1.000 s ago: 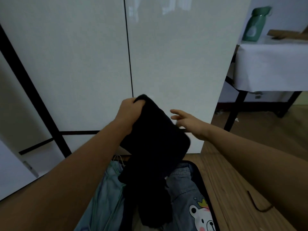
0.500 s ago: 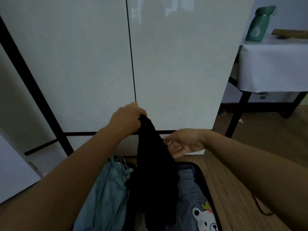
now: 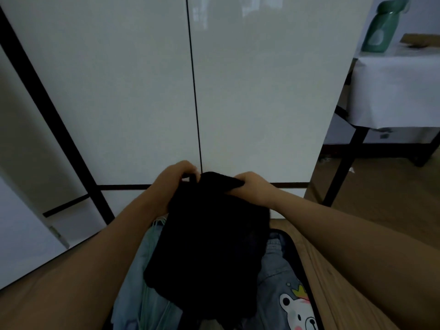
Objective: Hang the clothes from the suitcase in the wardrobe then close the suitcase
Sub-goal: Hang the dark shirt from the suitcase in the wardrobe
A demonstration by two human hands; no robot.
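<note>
Two hands grip one black garment by its top edge, left hand and right hand pinching opposite corners, probably to spread it for hanging. It dangles above the open suitcase, where denim with a bear print remains. Behind the suitcase, the wardrobe doors are shut, blocking access. Right of the wardrobe, a tabletop carries a green jug.
</note>
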